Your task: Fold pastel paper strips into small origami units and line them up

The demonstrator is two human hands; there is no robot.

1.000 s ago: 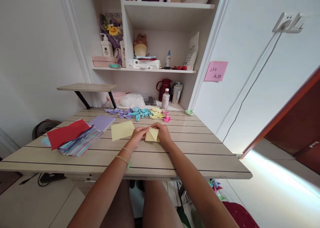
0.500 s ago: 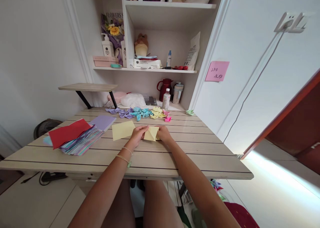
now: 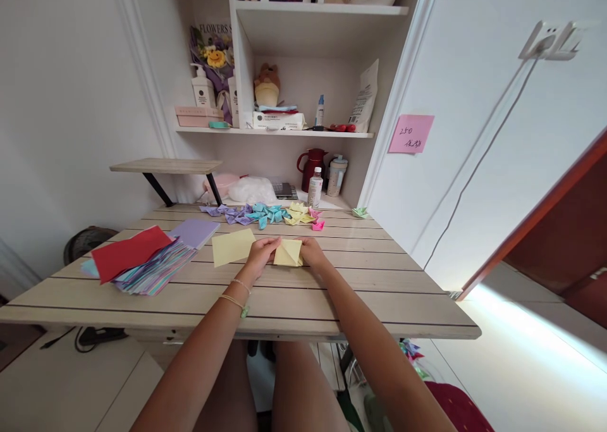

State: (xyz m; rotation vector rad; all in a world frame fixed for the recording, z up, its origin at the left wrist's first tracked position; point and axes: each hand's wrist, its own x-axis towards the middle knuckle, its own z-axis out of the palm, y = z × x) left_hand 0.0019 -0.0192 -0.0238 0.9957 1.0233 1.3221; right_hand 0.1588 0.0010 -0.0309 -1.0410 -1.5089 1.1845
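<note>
Between my two hands is a small folded piece of yellow paper (image 3: 288, 253), creased along a diagonal, just above the table. My left hand (image 3: 262, 255) grips its left edge, thumb on top. On the right edge, my right hand (image 3: 313, 253) pinches the paper with fingers mostly curled out of sight behind it. A flat yellow sheet (image 3: 231, 247) lies on the table beside my left hand, partly covered by it. Beyond my hands runs a row of folded paper pieces: purple (image 3: 237, 215), blue (image 3: 268, 214), yellow (image 3: 298, 214) and pink (image 3: 318, 225).
At the left lies a fanned stack of coloured paper (image 3: 159, 264) with a red sheet (image 3: 133, 253) on top and a purple sheet (image 3: 196, 231) behind. A plastic bottle (image 3: 315, 188), a dark red jug (image 3: 312, 168) and a tumbler (image 3: 336, 176) stand at the back. A raised wooden stand (image 3: 165, 165) is at back left.
The folded yellow paper now looks squarer and flatter; the pointed flap along its lower edge has been drawn in. Both hands stay in nearly the same place.
</note>
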